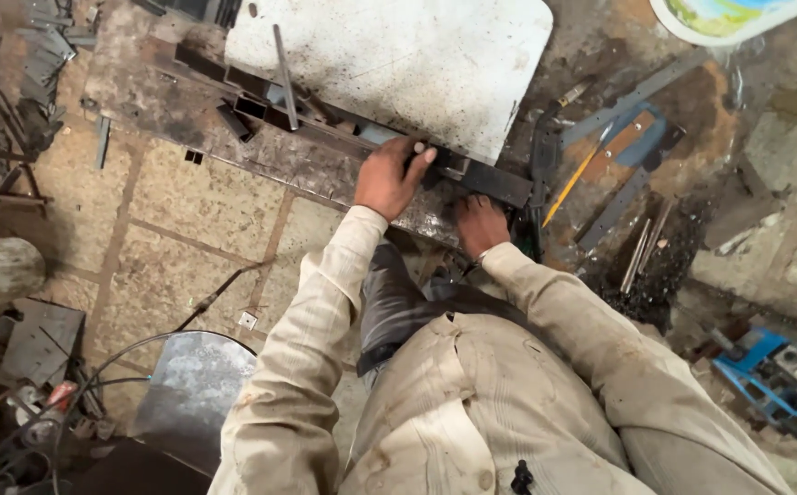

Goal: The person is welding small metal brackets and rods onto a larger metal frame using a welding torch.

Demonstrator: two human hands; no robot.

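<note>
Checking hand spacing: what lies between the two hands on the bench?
In the head view, a dark flat steel bar spans from the left hand toward the right hand.

Dark steel bar; speckled white sheet; blue box.

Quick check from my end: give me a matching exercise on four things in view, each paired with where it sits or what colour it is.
Things:
1. left hand
2. right hand
3. yellow strip
4. blue box

Places or colours:
A. at the lower right on the floor, bright blue
B. resting on the dark metal bar beside the white sheet
C. lying slanted among grey metal strips to the right of the hands
D. low at the near edge of the metal plate, below the bar

Pairs: 1-B, 2-D, 3-C, 4-A
</note>
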